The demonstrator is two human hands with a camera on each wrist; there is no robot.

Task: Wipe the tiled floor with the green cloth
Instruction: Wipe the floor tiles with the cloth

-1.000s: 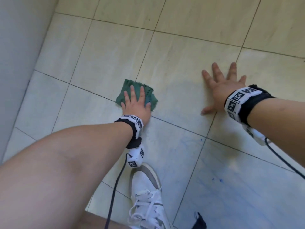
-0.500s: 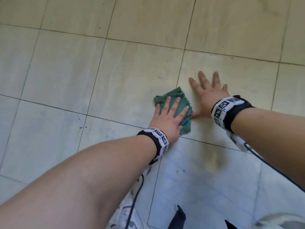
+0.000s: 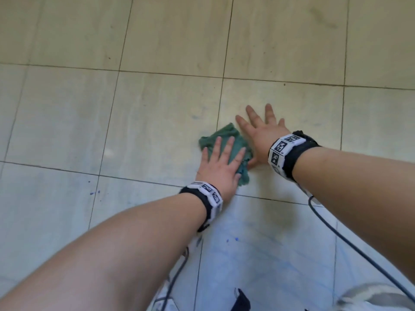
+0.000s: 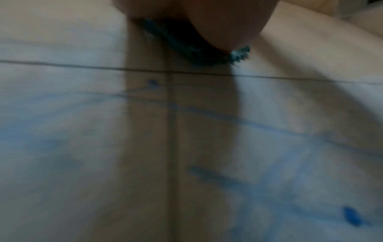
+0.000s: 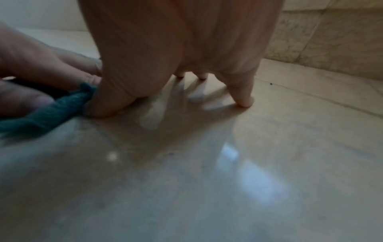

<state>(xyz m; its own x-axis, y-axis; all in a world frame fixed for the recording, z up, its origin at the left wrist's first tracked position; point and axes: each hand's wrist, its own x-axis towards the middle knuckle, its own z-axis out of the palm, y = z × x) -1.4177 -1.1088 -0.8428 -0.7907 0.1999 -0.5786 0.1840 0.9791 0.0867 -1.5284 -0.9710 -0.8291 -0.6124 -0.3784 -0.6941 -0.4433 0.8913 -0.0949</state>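
The green cloth (image 3: 224, 140) lies crumpled on the pale tiled floor (image 3: 157, 120), near a grout crossing. My left hand (image 3: 222, 162) presses flat on the cloth with straight, spread fingers. In the left wrist view only the cloth's frayed edge (image 4: 240, 54) shows under the palm. My right hand (image 3: 260, 133) rests flat on the bare tile just right of the cloth, fingers spread, its thumb touching the cloth's edge (image 5: 51, 113). The right hand's fingertips (image 5: 244, 101) bear on the shiny tile.
Blue smears and dots (image 3: 231, 240) mark the tiles nearer me, and a small blue speck (image 3: 91, 193) sits at the left. Dark cables (image 3: 350, 243) trail from both wrists. A white shoe (image 3: 377, 297) shows at bottom right. A tiled wall base (image 5: 331, 41) stands beyond the right hand.
My left hand has slid the cloth rightward across the tile until it meets the right hand's thumb. The right hand has stayed planted on the floor.
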